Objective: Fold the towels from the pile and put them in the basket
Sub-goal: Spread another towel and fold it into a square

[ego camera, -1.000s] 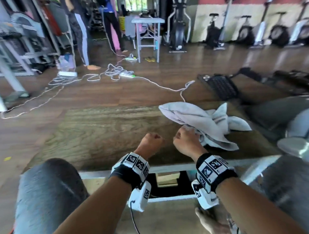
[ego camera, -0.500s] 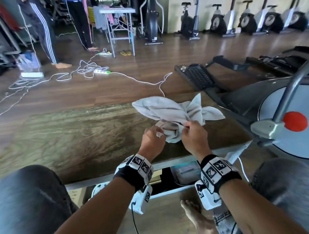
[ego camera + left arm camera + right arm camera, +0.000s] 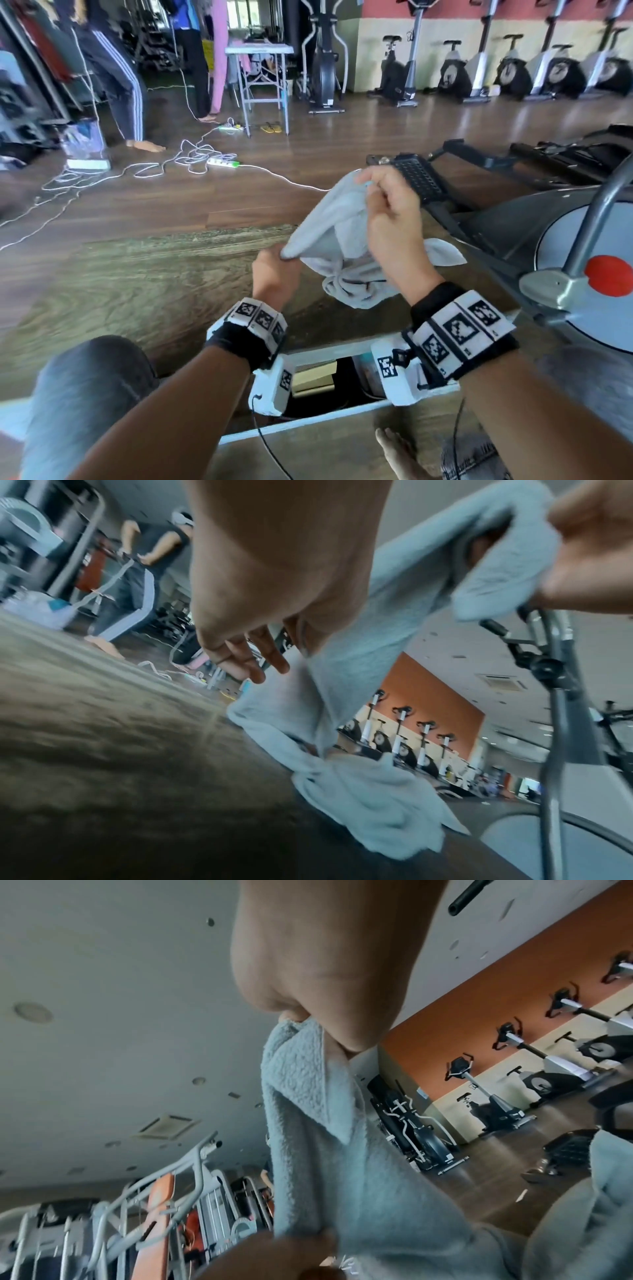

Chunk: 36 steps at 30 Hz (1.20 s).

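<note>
A pale grey towel [image 3: 325, 222] is partly lifted off the wooden table [image 3: 137, 274]; its lower part lies crumpled on the table's right side [image 3: 356, 287]. My right hand [image 3: 368, 181] is raised and pinches the towel's upper edge. My left hand [image 3: 284, 257] is lower and to the left, pinching the same edge, which runs taut between the two. The left wrist view shows the towel [image 3: 342, 674] hanging from my left hand [image 3: 301, 642] down to the table. The right wrist view shows my right hand [image 3: 304, 1020] pinching a corner of the towel [image 3: 325, 1150]. No basket is in view.
An exercise machine [image 3: 565, 260] with a red knob [image 3: 609, 275] stands close on the right, its black pedal [image 3: 418, 178] behind the towel. White cables [image 3: 191, 161] lie on the floor beyond the table. People stand at the far left [image 3: 126, 89]. My knee [image 3: 85, 394] is at lower left.
Both hands took hold of the towel on the table; the right hand rose with its edge and the left drew away to the left, lifting the towel and stretching it.
</note>
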### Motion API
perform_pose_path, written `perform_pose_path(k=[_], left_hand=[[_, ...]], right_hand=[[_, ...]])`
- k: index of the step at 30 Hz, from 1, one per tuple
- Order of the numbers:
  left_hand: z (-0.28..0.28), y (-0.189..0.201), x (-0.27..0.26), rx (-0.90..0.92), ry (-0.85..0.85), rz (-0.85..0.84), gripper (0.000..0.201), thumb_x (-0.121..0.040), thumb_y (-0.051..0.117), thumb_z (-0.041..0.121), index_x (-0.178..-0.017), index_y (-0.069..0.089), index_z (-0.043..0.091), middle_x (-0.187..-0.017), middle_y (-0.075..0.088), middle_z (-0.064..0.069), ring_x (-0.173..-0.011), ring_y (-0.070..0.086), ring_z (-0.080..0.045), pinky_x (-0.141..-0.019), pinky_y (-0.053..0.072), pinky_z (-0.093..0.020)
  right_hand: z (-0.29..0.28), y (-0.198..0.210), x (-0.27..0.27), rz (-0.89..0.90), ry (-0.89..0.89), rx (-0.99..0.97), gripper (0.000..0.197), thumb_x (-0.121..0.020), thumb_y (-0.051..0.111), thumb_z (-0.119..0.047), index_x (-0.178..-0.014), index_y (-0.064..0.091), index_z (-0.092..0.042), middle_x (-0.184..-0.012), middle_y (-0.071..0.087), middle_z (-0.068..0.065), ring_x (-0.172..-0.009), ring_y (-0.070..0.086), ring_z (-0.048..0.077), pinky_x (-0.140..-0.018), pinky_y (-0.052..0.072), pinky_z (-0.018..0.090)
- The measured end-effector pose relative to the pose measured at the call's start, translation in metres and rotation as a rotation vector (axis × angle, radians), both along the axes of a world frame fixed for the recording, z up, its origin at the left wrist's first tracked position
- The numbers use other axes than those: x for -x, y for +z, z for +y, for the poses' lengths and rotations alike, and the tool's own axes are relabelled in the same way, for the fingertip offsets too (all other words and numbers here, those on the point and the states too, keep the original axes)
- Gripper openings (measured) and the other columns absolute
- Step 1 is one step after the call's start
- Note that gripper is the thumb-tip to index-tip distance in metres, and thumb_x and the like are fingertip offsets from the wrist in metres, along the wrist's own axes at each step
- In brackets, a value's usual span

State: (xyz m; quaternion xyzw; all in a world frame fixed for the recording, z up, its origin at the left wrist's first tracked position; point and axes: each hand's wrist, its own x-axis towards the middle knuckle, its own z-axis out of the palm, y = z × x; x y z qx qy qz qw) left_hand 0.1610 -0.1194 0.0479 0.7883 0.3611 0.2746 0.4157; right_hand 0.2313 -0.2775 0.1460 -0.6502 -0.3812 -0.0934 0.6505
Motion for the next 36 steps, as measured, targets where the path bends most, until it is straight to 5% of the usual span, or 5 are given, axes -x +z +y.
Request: perform_pose_path(k=[11, 16, 21, 26, 36], left_hand=[[0.077, 0.07, 0.062, 0.154, 0.058, -0.579, 0.011, -0.085, 0.043, 0.009, -0.085, 0.054, 0.007, -0.077, 0.057, -0.01, -0.073, 0.052, -0.018, -0.066, 0.049, -0.035], [0.061, 0.097, 0.074, -0.085, -0.171, -0.458, 0.024, -0.101, 0.042, 0.005, -0.085, 0.059, 0.012, -0.071, 0.058, 0.006, -0.06, 0.053, 0.005, -0.06, 0.042, -0.012], [0.071, 0.09, 0.1, -0.18, -0.32, -0.236, 0.024, -0.089, 0.067, 0.028, -0.09, 0.055, 0.006, -0.076, 0.066, -0.013, -0.068, 0.058, -0.016, -0.063, 0.049, -0.033], [0.1, 0.052, 0.151, -0.405, -0.123, 0.077, 0.018, -0.069, 0.063, 0.024, -0.068, 0.053, 0.009, -0.058, 0.046, 0.004, -0.055, 0.038, -0.012, -0.056, 0.033, -0.028], [0.114, 0.017, 0.191, -0.159, 0.294, 0.142, 0.038, -0.091, 0.058, 0.024, -0.057, 0.048, 0.011, -0.056, 0.048, -0.002, -0.063, 0.046, -0.024, -0.058, 0.033, -0.029]], right_hand=[[0.038, -0.015, -0.004, 0.277, -0.053, 0.344, 0.034, -0.096, 0.059, -0.021, -0.13, 0.058, -0.025, -0.126, 0.058, -0.002, -0.121, 0.054, 0.019, -0.105, 0.045, 0.037], [0.074, -0.026, 0.047, -0.017, 0.139, 0.699, 0.071, -0.084, 0.072, -0.053, -0.144, 0.043, -0.029, -0.14, 0.029, -0.003, -0.139, 0.018, 0.023, -0.119, 0.022, 0.038], [0.104, -0.027, 0.068, -0.021, 0.207, 0.581, 0.023, -0.094, 0.06, -0.024, -0.071, 0.056, -0.023, -0.064, 0.045, -0.012, -0.065, 0.045, 0.013, -0.061, 0.038, 0.031], [0.116, -0.008, 0.07, 0.422, 0.263, 0.276, 0.019, -0.104, 0.043, -0.012, -0.102, 0.059, -0.021, -0.075, 0.067, 0.012, -0.049, 0.062, 0.017, -0.044, 0.049, 0.025], [0.127, -0.014, 0.059, 0.29, 0.239, 0.014, 0.046, -0.082, 0.044, 0.005, -0.099, 0.061, -0.034, -0.104, 0.067, -0.001, -0.094, 0.063, 0.018, -0.079, 0.049, 0.037]])
